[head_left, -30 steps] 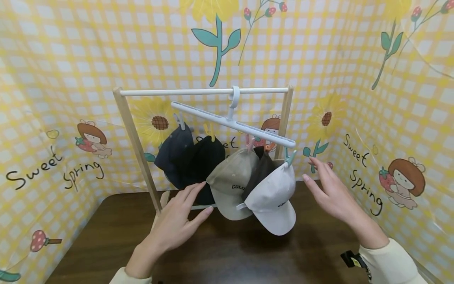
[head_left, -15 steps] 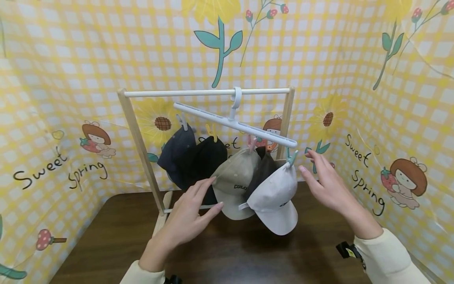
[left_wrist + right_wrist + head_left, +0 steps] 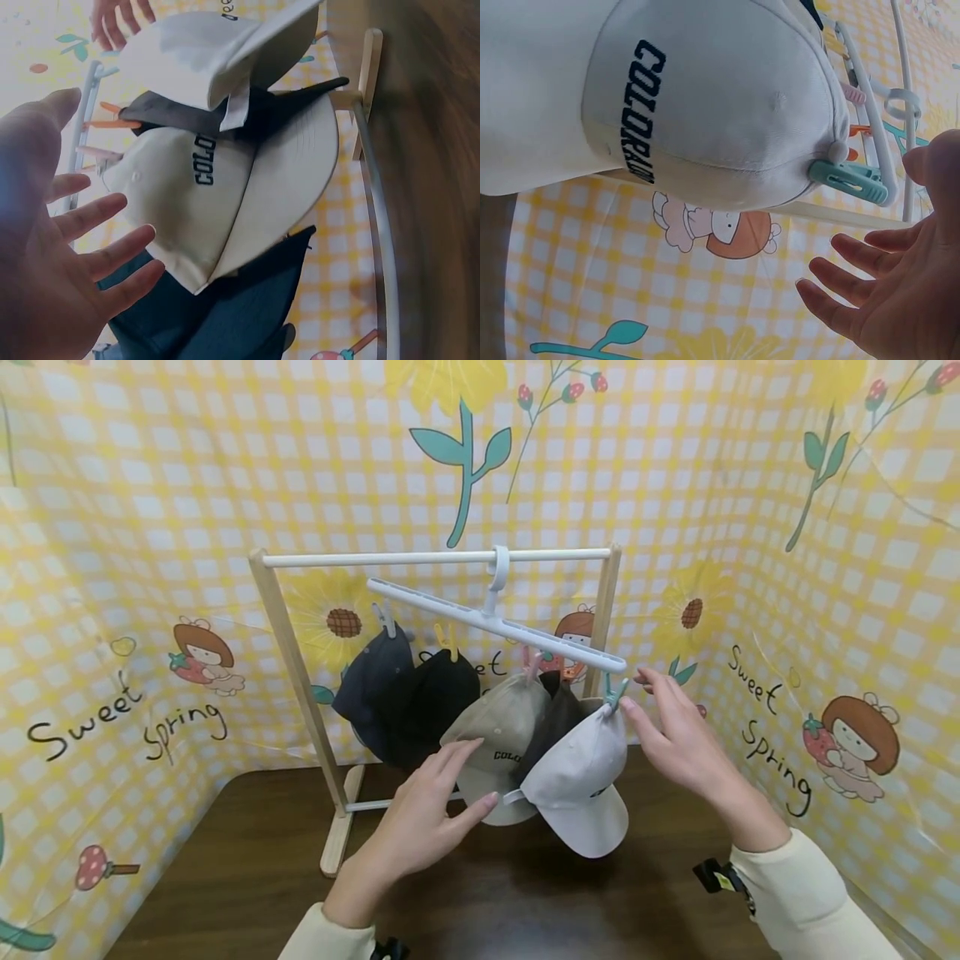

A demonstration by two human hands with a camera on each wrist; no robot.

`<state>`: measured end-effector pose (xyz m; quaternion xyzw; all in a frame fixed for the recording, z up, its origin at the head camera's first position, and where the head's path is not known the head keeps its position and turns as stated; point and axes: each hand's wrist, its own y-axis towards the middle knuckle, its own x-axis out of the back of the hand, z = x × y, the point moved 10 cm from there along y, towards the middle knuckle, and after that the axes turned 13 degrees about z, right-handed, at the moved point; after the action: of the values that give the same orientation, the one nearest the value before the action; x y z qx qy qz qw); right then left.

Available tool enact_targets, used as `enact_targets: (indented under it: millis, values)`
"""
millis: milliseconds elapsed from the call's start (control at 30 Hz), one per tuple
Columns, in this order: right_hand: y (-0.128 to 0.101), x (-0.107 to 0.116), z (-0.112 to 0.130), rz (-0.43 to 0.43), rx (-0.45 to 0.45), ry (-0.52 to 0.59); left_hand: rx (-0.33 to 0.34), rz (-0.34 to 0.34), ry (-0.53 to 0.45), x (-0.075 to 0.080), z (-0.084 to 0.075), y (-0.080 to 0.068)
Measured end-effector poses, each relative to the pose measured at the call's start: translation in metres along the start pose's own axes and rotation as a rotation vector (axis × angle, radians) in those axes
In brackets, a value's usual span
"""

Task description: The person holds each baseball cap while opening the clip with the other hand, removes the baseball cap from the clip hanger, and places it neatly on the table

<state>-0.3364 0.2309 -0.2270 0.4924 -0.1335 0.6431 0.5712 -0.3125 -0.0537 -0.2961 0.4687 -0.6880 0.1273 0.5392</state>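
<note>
1. Head view: both hands are spread with relaxed fingers and grip nothing. The left hand [image 3: 431, 814] reaches up with its fingertips at the brim of the beige cap [image 3: 498, 747]. The right hand [image 3: 675, 735] is just beside the green clip [image 3: 615, 692] that pins the white cap [image 3: 581, 772] to the near end of the white hanger [image 3: 498, 625]. The hanger hooks over the rail of a wooden rack [image 3: 300, 677] that stands on the dark table [image 3: 247, 860]. A navy cap [image 3: 371, 681] and a black cap [image 3: 438, 689] hang further left.

2. Left wrist view: the left hand [image 3: 56, 262] is open, fingers splayed, close to the beige cap [image 3: 202, 202] but apart from it; the white cap [image 3: 202, 52] hangs beyond.

3. Right wrist view: the right hand [image 3: 896, 285] is open, fingers pointing toward the green clip [image 3: 847, 178], not touching it. The clip grips the edge of the white cap [image 3: 705, 97].
</note>
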Motion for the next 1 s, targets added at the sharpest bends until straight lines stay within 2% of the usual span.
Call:
enact_targets:
  millis: [333, 600, 833, 1000]
  values:
    - [0.005, 0.001, 0.009, -0.021, 0.03, 0.01, -0.03, 0.023, -0.041, -0.016, -0.011, 0.011]
    - [0.008, 0.004, 0.016, -0.019, 0.044, 0.014, -0.059, 0.038, -0.022, -0.023, -0.017, 0.016]
    - [0.008, 0.003, 0.018, -0.009, 0.055, 0.025, -0.041, 0.066, -0.052, -0.03, -0.018, 0.019]
    - [0.008, 0.002, 0.018, -0.018, 0.06, 0.017, -0.053, 0.07, -0.053, -0.034, -0.023, 0.022]
